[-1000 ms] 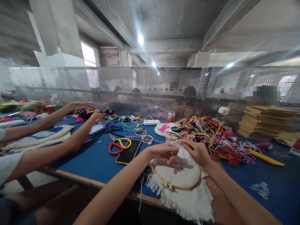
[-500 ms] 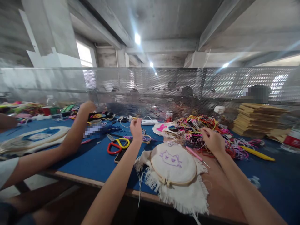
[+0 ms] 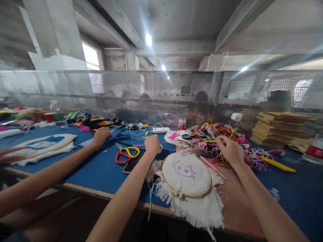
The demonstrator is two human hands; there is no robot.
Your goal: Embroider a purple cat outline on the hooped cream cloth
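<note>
My left hand (image 3: 152, 145) is closed, back of the hand toward me, over a small wooden ring and purple yarn beside the phone (image 3: 131, 164); its fingertips are hidden. My right hand (image 3: 231, 151) pinches thumb and forefinger together at the edge of a tangled yarn pile (image 3: 209, 134), seemingly on a strand. Between my forearms lies a wooden embroidery hoop (image 3: 188, 195) with fringed white cloth (image 3: 194, 211) stretched in it, bearing a purple cat outline (image 3: 183, 168). A pink-handled punch needle (image 3: 209, 163) rests right of the hoop.
Red and yellow scissors (image 3: 127, 154) lie left of my left hand. A co-worker's hand (image 3: 101, 136) reaches over the table beside another embroidery piece (image 3: 47, 144). Behind are a power strip (image 3: 161, 130), a can (image 3: 181, 124), stacked brown envelopes (image 3: 280, 129) and a perforated metal screen (image 3: 161, 87).
My left hand has come down and slightly right, over the small ring. My right hand stays at the yarn. The co-worker's raised hand has dropped to the table.
</note>
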